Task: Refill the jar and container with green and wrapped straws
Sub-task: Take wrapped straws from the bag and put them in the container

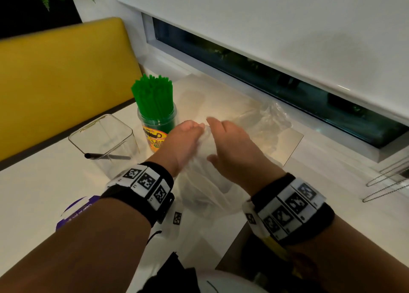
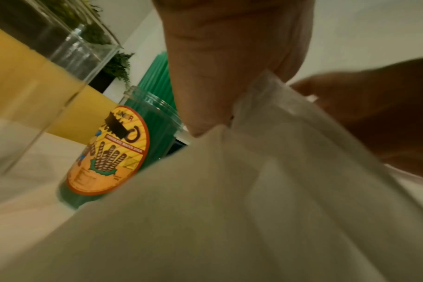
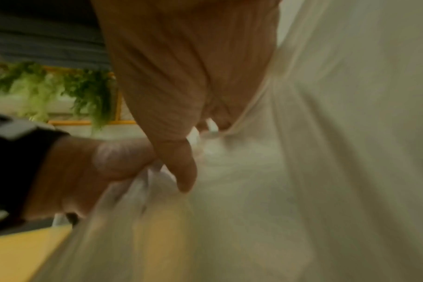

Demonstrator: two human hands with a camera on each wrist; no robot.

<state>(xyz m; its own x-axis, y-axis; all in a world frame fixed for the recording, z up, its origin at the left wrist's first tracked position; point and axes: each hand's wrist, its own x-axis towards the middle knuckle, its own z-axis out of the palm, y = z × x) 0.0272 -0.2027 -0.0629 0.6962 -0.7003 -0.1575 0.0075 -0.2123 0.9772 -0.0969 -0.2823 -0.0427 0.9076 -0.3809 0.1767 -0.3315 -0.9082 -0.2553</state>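
A labelled clear jar (image 1: 157, 126) (image 2: 109, 152) packed with green straws (image 1: 153, 93) stands at the back left of the white table. To its left stands a square clear container (image 1: 104, 137) with one dark straw (image 1: 106, 156) lying in it. In front of me, my left hand (image 1: 188, 135) (image 2: 229, 57) and right hand (image 1: 228, 142) (image 3: 181, 76) both pinch the top of a thin translucent plastic bag (image 1: 205, 188) (image 2: 229, 209) (image 3: 302, 171), close together. What the bag holds is hidden.
A second crumpled clear bag (image 1: 267, 120) lies behind my hands near the window sill. A yellow bench back (image 1: 62, 82) borders the table on the left. A wire rack (image 1: 387, 182) sits at the right edge, and a purple and white packet (image 1: 75, 210) at the near left.
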